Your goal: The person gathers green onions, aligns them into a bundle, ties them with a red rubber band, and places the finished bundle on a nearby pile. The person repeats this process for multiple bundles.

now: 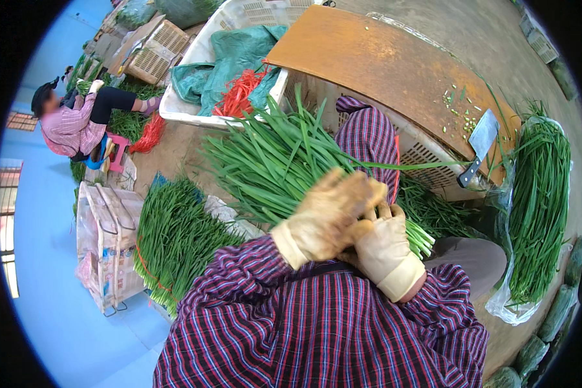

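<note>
A bunch of long green garlic chives point(271, 165) lies across my lap, leaves to the upper left and pale cut stems point(419, 240) to the right. My left hand point(327, 216), in a stained cream glove, is over the bunch and blurred; whether its fingers grip anything is unclear. Close against it, my right hand point(385, 247), gloved too, is at the stem side. A thin red plastic strip point(396, 169) rises from its fingertips, which seem pinched on it. The hands hide the middle of the bunch.
A kitchen knife point(480, 140) and stem scraps lie on a wooden board point(359, 43) over a crate. Red strips point(242, 92) and green cloth fill a white crate point(174, 109). Chive bundles point(184, 237) flank me, one on plastic point(538, 208). A seated person point(75, 119) works farther off.
</note>
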A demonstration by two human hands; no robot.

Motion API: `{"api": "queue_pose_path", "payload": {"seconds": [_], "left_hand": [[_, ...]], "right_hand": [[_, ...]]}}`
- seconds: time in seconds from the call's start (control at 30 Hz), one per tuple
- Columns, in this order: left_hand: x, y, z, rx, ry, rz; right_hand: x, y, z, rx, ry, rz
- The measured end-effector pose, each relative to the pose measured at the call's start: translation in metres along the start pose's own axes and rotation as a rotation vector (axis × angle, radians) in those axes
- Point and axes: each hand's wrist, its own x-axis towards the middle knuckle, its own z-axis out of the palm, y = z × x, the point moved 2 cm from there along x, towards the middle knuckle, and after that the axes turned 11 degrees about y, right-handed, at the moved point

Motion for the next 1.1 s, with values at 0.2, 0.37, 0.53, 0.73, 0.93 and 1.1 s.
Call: {"api": "queue_pose_path", "payload": {"seconds": [0.2,0.37,0.53,0.73,0.93,1.1], "left_hand": [[-0.076,-0.107,-0.045,0.440,0.141,-0.424],[-0.088,-0.134,-0.126,0.868,-0.132,-1.025],[-0.039,-0.047,-0.102,0.078,0.755,0.102],[-0.027,-0.076,-0.028,-0.060,0.476,0.025],[-0.076,-0.118,-0.118,0.821,-0.384,-1.002],[-0.001,-0.019,-0.076,-0.119,-0.142,-0.072]], "right_hand": [[-0.029,0.015,-0.004,0.225,0.296,-0.120],[-0.025,0.014,-0.002,0.199,0.293,-0.111],[-0.022,0.008,-0.003,0.164,0.325,-0.140],[-0.022,0.004,0.005,0.161,0.416,-0.232],[-0.023,0.000,0.000,0.077,0.510,-0.302],[-0.018,0.012,-0.016,0.183,0.477,-0.311]]}}
